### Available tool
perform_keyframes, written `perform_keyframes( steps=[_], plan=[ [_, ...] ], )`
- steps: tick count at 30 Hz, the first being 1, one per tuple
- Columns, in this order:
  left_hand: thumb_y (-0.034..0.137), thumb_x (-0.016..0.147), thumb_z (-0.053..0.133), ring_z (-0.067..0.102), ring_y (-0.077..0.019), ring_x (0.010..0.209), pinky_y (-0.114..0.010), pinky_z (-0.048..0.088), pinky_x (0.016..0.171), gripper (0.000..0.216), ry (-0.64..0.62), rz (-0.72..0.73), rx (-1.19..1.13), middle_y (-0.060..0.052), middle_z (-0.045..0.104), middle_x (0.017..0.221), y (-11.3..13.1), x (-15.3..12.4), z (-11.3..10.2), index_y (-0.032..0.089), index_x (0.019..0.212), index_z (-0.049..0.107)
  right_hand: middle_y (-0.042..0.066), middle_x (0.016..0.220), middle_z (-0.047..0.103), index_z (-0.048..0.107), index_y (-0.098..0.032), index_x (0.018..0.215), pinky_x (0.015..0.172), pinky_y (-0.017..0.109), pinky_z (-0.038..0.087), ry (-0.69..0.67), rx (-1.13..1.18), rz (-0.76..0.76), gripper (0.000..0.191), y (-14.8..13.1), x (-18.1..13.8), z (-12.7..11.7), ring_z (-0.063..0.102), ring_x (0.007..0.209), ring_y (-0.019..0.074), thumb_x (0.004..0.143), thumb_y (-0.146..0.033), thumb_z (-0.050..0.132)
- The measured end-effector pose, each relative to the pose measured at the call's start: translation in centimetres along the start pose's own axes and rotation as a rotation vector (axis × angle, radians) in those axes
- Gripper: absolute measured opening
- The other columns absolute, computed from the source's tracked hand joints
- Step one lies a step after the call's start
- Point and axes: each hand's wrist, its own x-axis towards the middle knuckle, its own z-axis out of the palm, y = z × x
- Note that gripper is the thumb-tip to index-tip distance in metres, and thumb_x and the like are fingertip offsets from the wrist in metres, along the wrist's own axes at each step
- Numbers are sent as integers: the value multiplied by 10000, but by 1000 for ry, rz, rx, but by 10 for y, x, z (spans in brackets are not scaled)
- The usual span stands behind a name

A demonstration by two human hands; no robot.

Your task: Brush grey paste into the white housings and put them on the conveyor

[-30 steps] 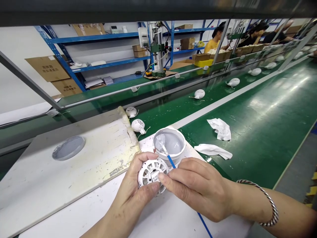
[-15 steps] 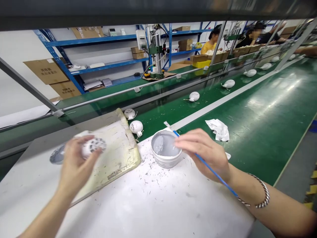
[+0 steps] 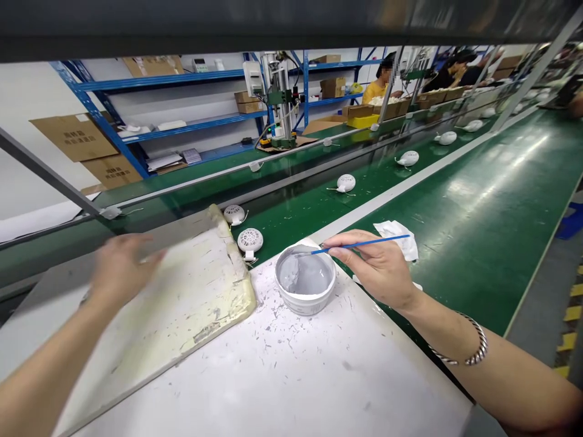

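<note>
Bearing characters too small to be read, boxes (image 3: 75,139) are stacked beside blue shelves (image 3: 164,78). The brush (image 3: 382,240) is pinched in the right hand (image 3: 377,267), its tip over the tub (image 3: 306,306); the blurred left hand (image 3: 121,267) is spread apart above the board (image 3: 191,291).

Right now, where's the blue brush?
In the head view, the blue brush is right of centre, held in the right hand, its tip over or in the tub of grey paste.
</note>
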Motion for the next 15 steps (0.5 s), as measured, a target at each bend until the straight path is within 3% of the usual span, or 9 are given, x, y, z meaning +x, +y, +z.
perform_keyframes(
  steps=[3,5,8,11,15],
  plan=[
    [640,794,514,429,-435,1239,-546,285,1049,616,-100,63,215,-150,486,1318,38,18,61,134,1143,563,17,847,742,741,-208,872,763,308,585,14,-28,1,103,4,-1,3,697,802,165,839,-159,656],
    [689,752,531,521,-429,1149,-540,381,962,691,-153,66,317,-198,535,1276,60,29,98,133,1158,587,19,855,744,741,-209,877,764,310,593,3,-39,-22,108,7,-1,4,702,802,167,842,-165,648],
    [692,700,608,530,-410,1140,-558,415,916,741,-171,44,431,-238,482,1344,78,41,136,139,1191,583,24,856,746,742,-201,881,757,302,602,-11,-46,-52,116,10,-2,5,709,797,167,846,-166,638],
    [528,784,643,484,-336,1201,-560,383,981,548,-178,8,469,-164,481,1361,82,47,152,161,1186,582,20,843,747,743,-194,859,757,286,601,-22,-46,-65,113,10,-2,4,711,781,159,840,-150,641],
    [356,846,630,495,-292,1187,-549,379,1001,334,-205,-45,320,-109,562,1252,79,50,149,159,1115,611,21,819,744,740,-180,819,745,265,592,-27,-30,-57,95,9,-2,4,706,754,148,826,-138,654]
  ],
)
